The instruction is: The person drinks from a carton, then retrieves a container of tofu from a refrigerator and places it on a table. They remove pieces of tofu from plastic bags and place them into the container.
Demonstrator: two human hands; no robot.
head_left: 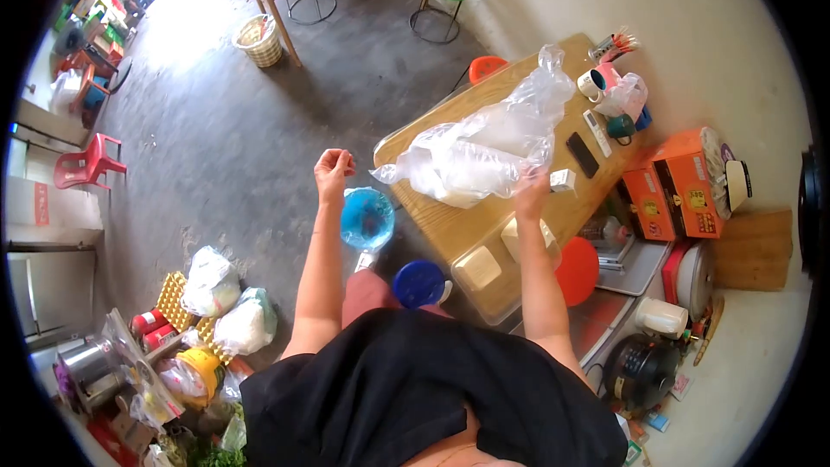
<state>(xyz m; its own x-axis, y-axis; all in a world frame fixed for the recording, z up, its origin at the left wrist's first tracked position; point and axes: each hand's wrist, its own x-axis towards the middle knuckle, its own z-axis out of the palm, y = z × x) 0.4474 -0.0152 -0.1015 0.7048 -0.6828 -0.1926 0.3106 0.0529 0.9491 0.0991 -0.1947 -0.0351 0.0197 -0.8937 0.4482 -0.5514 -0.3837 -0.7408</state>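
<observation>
A large clear plastic bag (475, 143) stretches over the wooden table (441, 233), with whitish contents I cannot make out. My right hand (532, 195) is closed on the bag's near right side, its fingertips partly hidden by the film. My left hand (333, 173) is raised left of the table, apart from the bag's narrow end. Its fingers are curled together, and nothing shows in them. Below it stands a bin with a blue liner (367, 219). A small white box (562, 180) lies beside my right hand, with a black phone (582, 155) farther right.
Mugs (592, 85) stand at the table's far right. Pale blocks (477, 269) lie at its near end. A blue stool (419, 284) and a red stool (576, 271) flank that end. Orange boxes (692, 182) stand along the wall. White bags (212, 281) lie on the floor at left.
</observation>
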